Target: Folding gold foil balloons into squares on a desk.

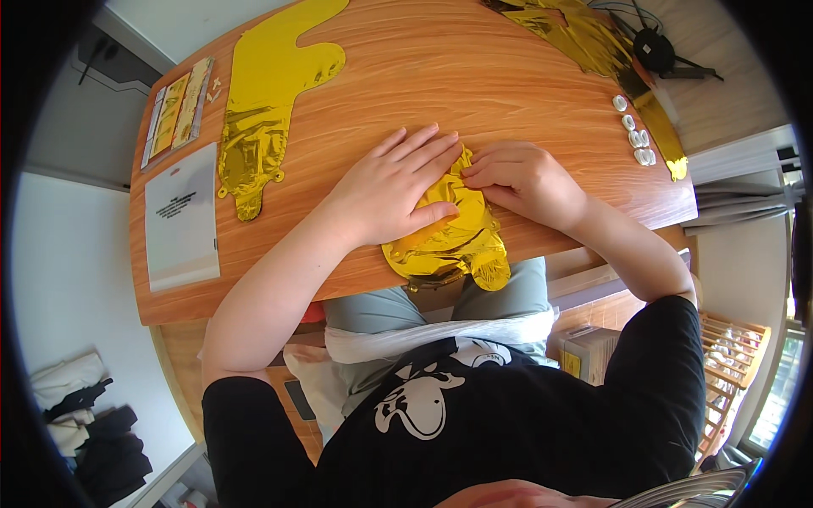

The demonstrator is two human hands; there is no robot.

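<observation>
A crumpled gold foil balloon (461, 241) lies at the table's near edge, its lower end hanging slightly over. My left hand (398, 182) rests flat on it with the fingers stretched out and the thumb across the foil. The fingers of my right hand (529, 182) are closed in a pinch on the balloon's far tip, beside my left fingertips. Farther left on the table is another flat gold foil balloon (262, 102), with small tabs along its edge.
At the left lie a clear plastic sleeve (182, 220) and a printed packet (176, 114). More gold foil (584, 38) stretches along the far right edge, near several small white rolls (628, 123) and a black round device (654, 49). The wooden table's (423, 76) near edge meets my lap.
</observation>
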